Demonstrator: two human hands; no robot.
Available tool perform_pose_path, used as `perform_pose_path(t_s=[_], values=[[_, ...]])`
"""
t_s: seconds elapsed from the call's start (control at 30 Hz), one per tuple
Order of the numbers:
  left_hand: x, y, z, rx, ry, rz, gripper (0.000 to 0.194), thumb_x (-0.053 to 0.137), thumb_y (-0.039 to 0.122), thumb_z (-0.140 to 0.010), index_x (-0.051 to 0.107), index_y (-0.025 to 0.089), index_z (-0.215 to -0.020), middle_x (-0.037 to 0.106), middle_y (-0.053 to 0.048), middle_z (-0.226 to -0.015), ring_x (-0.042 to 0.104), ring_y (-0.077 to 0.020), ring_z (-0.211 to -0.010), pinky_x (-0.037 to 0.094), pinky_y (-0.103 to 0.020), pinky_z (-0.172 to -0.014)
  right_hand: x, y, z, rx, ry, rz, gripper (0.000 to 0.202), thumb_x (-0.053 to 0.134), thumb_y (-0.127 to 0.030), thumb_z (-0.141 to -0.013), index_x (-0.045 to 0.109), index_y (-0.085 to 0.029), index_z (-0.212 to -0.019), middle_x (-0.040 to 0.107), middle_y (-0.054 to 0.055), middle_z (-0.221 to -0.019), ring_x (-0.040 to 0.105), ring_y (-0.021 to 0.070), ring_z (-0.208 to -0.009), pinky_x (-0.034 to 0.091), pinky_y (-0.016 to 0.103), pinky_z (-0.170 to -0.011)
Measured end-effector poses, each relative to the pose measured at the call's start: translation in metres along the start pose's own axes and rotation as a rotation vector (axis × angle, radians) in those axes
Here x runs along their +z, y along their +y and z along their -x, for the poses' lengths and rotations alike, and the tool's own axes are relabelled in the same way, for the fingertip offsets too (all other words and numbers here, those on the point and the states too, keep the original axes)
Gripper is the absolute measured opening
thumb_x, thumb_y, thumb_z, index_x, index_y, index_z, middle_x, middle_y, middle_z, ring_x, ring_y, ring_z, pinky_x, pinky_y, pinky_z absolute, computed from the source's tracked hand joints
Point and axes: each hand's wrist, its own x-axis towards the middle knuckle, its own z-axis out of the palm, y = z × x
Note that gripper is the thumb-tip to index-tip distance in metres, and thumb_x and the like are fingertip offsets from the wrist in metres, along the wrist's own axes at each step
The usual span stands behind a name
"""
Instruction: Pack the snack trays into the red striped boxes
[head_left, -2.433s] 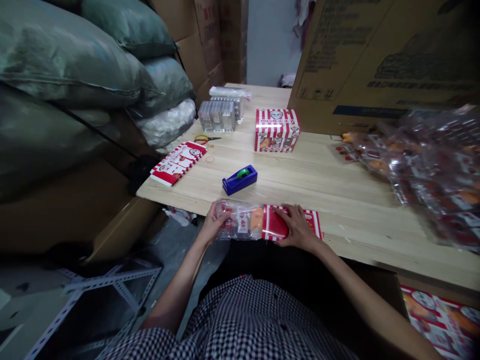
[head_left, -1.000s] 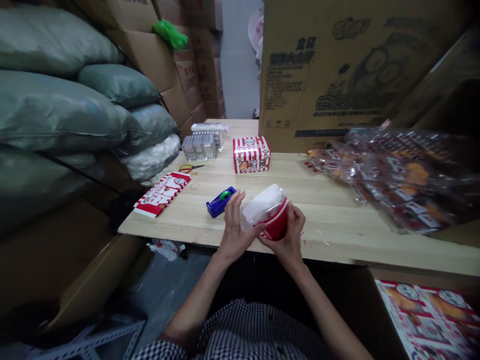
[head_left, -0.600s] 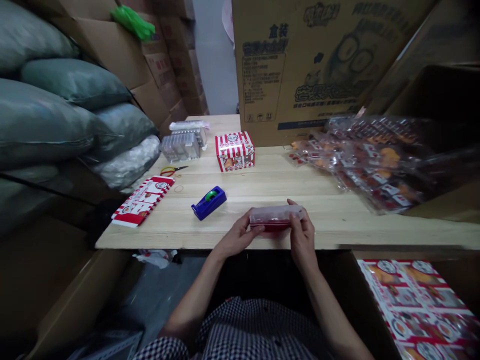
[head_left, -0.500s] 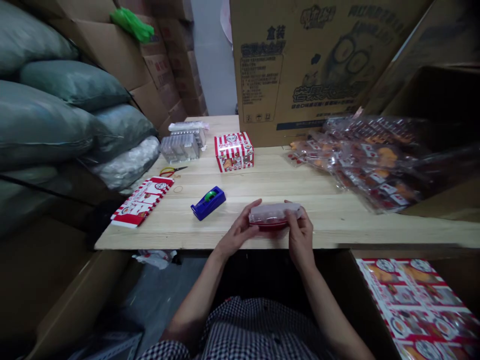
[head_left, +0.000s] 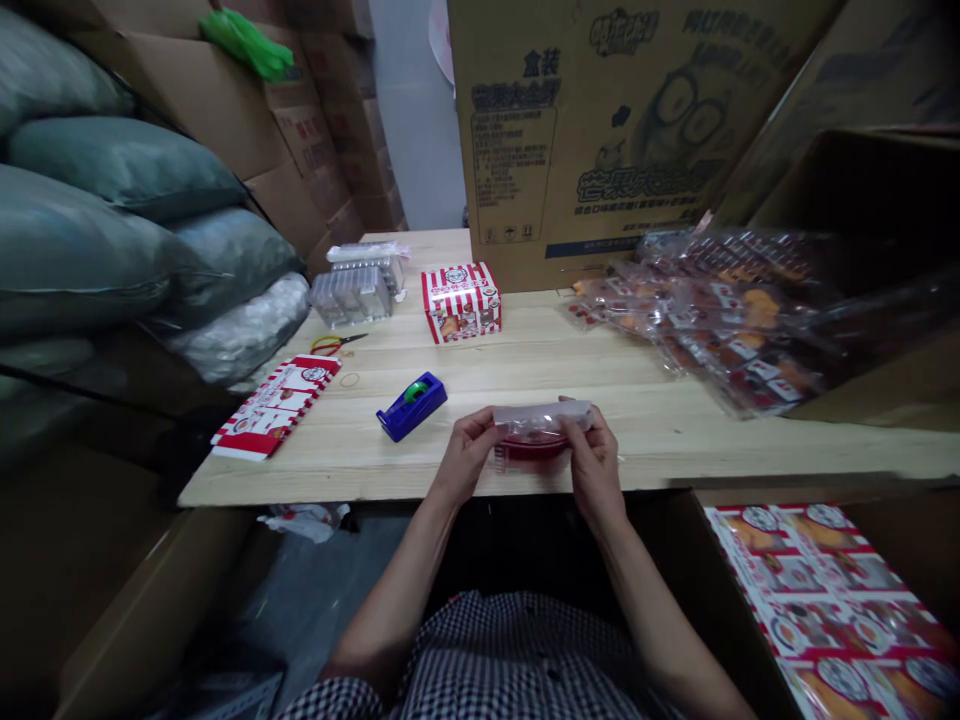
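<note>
Between both hands, above the table's front edge, is a clear plastic packet [head_left: 534,428] with something dark red in its lower part; its exact contents I cannot make out. My left hand [head_left: 466,458] pinches the packet's left end. At the right end, my right hand [head_left: 596,462] grips it with the thumb on the near face. To the left of my hands lies a blue tape dispenser [head_left: 412,406] with a green core. Beyond it stands a red-and-white striped box [head_left: 461,302].
Red-handled scissors [head_left: 336,344] and a flat striped carton [head_left: 279,408] lie at the left. Clear plastic cases [head_left: 352,296] stand behind them. Packaged pieces [head_left: 720,310] are heaped at the right beside a large cardboard box [head_left: 517,150]. Printed boxes [head_left: 832,600] fill a carton at lower right.
The packet's top has been drawn straighter between my hands, and my left fingers have closed into a pinch at its end. The view has shifted slightly.
</note>
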Motion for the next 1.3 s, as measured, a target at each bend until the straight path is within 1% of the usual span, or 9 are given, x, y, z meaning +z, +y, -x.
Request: perform_pose_path(t_s=[0.17, 0.37, 0.53, 0.63, 0.73, 0.87, 0.97, 1.1, 1.3], values=[[0.0, -0.002, -0.01, -0.034, 0.041, 0.097, 0.028, 0.067, 0.022, -0.076, 0.076, 0.013, -0.101, 0.075, -0.005, -0.085, 0.068, -0.0218, -0.082, 0.05, -0.031, -0.083, -0.017, -0.006, -0.006, 0.156, -0.176, -0.188, 0.041, 0.053, -0.05, -0.093, 0.067, -0.022, -0.118, 0.069, 0.006, -0.123, 0.061, 0.026, -0.118, 0.047, 0.041, -0.102], [0.012, -0.008, -0.012, 0.059, 0.111, 0.14, 0.027, 0.065, 0.026, -0.081, 0.077, 0.012, -0.101, 0.076, -0.004, -0.085, 0.066, -0.0187, -0.08, 0.047, -0.025, -0.072, -0.008, -0.017, -0.007, 0.245, -0.121, -0.291, 0.03, 0.077, -0.039, -0.079, 0.072, -0.024, -0.105, 0.076, 0.002, -0.106, 0.065, 0.0246, -0.113, 0.047, 0.036, -0.103], [0.025, 0.009, 0.029, -0.128, 0.176, 0.277, 0.053, 0.063, 0.026, -0.083, 0.062, 0.015, -0.134, 0.077, -0.005, -0.097, 0.069, -0.0194, -0.085, 0.05, -0.028, -0.08, -0.006, -0.036, 0.027, 0.44, -0.104, -0.326, 0.028, 0.077, -0.039, -0.082, 0.071, -0.027, -0.107, 0.076, 0.002, -0.111, 0.067, 0.0239, -0.11, 0.051, 0.037, -0.099], [0.021, 0.006, 0.062, -0.25, 0.241, 0.334, 0.053, 0.063, 0.023, -0.081, 0.061, 0.016, -0.133, 0.077, -0.006, -0.102, 0.07, -0.0203, -0.089, 0.051, -0.029, -0.083, -0.014, -0.042, 0.061, 0.586, -0.102, -0.278, 0.029, 0.078, -0.041, -0.079, 0.072, -0.031, -0.106, 0.073, 0.002, -0.119, 0.066, 0.0254, -0.114, 0.053, 0.04, -0.098], [0.013, -0.013, 0.085, -0.414, 0.312, 0.386, 0.044, 0.066, 0.021, -0.075, 0.069, 0.012, -0.118, 0.077, -0.007, -0.098, 0.071, -0.0215, -0.086, 0.053, -0.03, -0.081, -0.028, -0.042, 0.092, 0.628, -0.129, -0.202, 0.031, 0.078, -0.043, -0.077, 0.073, -0.032, -0.106, 0.07, 0.001, -0.126, 0.059, 0.0281, -0.126, 0.051, 0.043, -0.102], [-0.001, -0.044, 0.092, -0.566, 0.289, 0.444, 0.032, 0.071, 0.019, -0.068, 0.073, 0.01, -0.099, 0.077, -0.008, -0.088, 0.071, -0.0208, -0.074, 0.054, -0.03, -0.073, -0.045, -0.02, 0.105, 0.587, -0.214, -0.127, 0.044, 0.079, -0.031, -0.073, 0.072, -0.034, -0.116, 0.064, 0.0, -0.136, 0.051, 0.0272, -0.135, 0.048, 0.039, -0.106], [-0.012, -0.061, 0.089, -0.536, 0.219, 0.402, 0.035, 0.071, 0.012, -0.065, 0.075, 0.01, -0.101, 0.078, -0.008, -0.087, 0.069, -0.0172, -0.068, 0.052, -0.026, -0.069, -0.049, 0.017, 0.091, 0.712, -0.116, -0.147, 0.02, 0.079, -0.029, -0.067, 0.077, -0.024, -0.086, 0.079, 0.005, -0.092, 0.072, 0.0295, -0.093, 0.058, 0.039, -0.077], [-0.028, -0.081, 0.09, -0.448, 0.125, 0.357, 0.033, 0.072, 0.012, -0.07, 0.077, 0.01, -0.103, 0.078, -0.01, -0.096, 0.071, -0.0168, -0.074, 0.052, -0.025, -0.074, -0.056, 0.056, 0.077, 0.674, -0.143, -0.209, 0.021, 0.074, -0.021, -0.069, 0.078, -0.02, -0.089, 0.079, 0.003, -0.091, 0.073, 0.0225, -0.079, 0.055, 0.031, -0.07], [-0.041, -0.086, 0.095, -0.458, -0.047, 0.362, 0.034, 0.071, 0.027, -0.083, 0.075, 0.012, -0.114, 0.077, -0.015, -0.107, 0.072, -0.0246, -0.096, 0.051, -0.032, -0.091, -0.069, 0.061, 0.084, 0.685, -0.168, -0.202, 0.023, 0.071, -0.024, -0.073, 0.079, -0.021, -0.094, 0.079, 0.004, -0.093, 0.073, 0.0222, -0.08, 0.054, 0.028, -0.066]])
